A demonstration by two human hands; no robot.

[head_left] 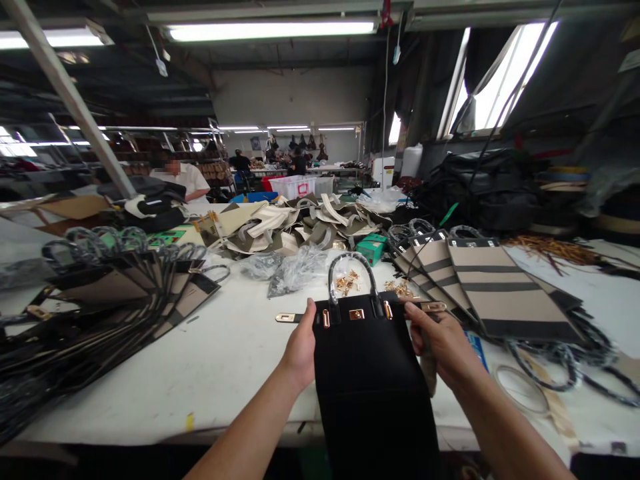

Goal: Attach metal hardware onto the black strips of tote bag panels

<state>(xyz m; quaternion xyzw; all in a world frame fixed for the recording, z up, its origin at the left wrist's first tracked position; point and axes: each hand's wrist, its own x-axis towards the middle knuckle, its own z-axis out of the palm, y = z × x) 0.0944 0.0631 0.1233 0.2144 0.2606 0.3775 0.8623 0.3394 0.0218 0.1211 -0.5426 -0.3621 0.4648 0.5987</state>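
The black panel (370, 373) has gold fittings; both hands' fingers grasp its sides. Behind it lies plastic wrap (300, 272).

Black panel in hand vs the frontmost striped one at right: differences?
The black bag panel with gold-coloured fittings is plain; the beige panel with dark stripes is banded.
The black panel is held up by the left hand and right hand; the beige panel lies on a pile, unheld.
Shared: a looped handle at the top.

The black panel (370, 393) runs past the bottom edge, its lower end cut off.
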